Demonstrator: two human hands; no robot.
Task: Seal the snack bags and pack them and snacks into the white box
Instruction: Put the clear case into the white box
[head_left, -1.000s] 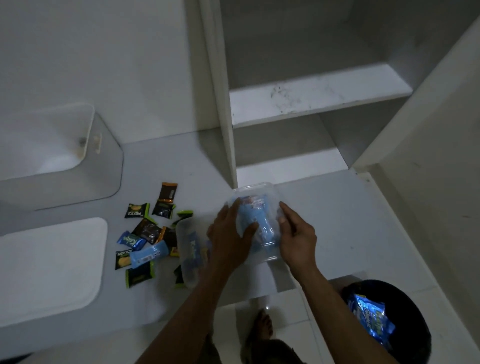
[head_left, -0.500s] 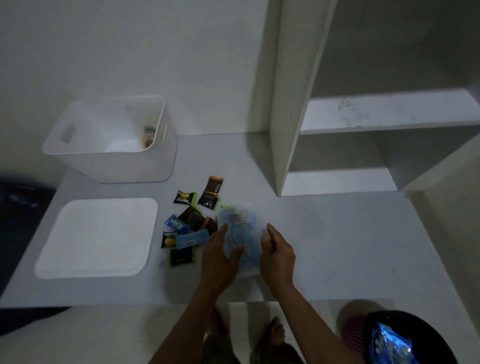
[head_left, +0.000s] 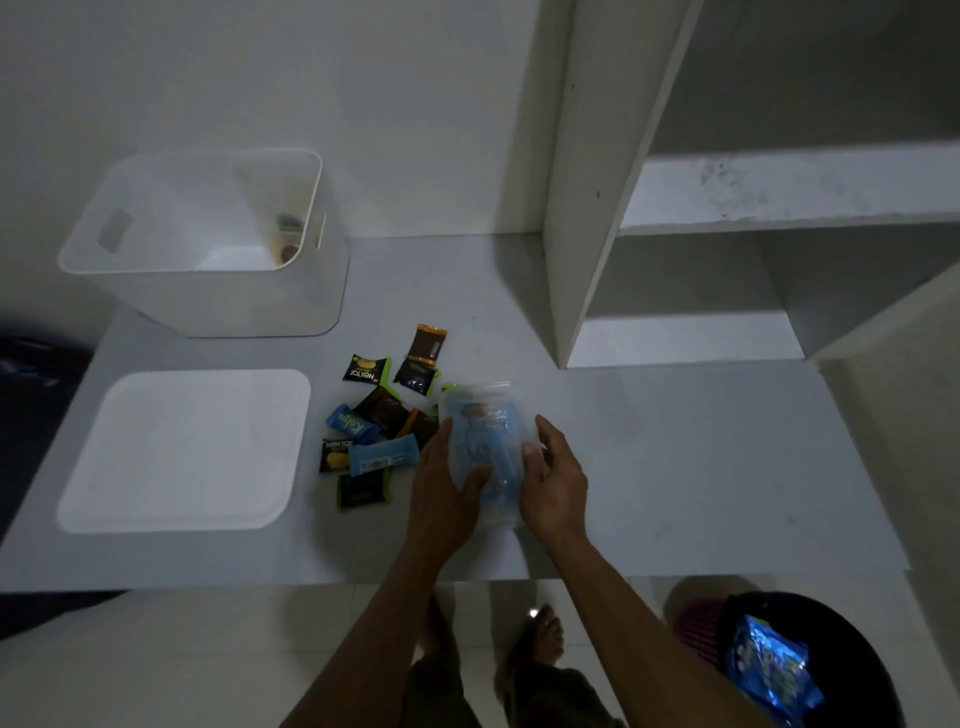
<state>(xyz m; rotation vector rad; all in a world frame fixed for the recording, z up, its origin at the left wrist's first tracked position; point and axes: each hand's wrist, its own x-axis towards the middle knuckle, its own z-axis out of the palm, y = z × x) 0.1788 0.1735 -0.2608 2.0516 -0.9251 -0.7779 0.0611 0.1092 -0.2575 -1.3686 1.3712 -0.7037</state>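
Both hands hold a clear snack bag (head_left: 483, 441) with blue packets inside, left hand (head_left: 447, 488) and right hand (head_left: 556, 478) gripping its sides above the tabletop (head_left: 701, 467). Loose wrapped snacks (head_left: 384, 415) lie just left of it, near the white box (head_left: 218, 291) and its lid (head_left: 182, 452).

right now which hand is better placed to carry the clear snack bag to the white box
Left. The left hand grips the clear snack bag on the side toward the white plastic box; the right hand is farther.

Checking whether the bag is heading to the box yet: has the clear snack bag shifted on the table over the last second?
Yes. The clear snack bag moved left, now overlapping the loose snacks.
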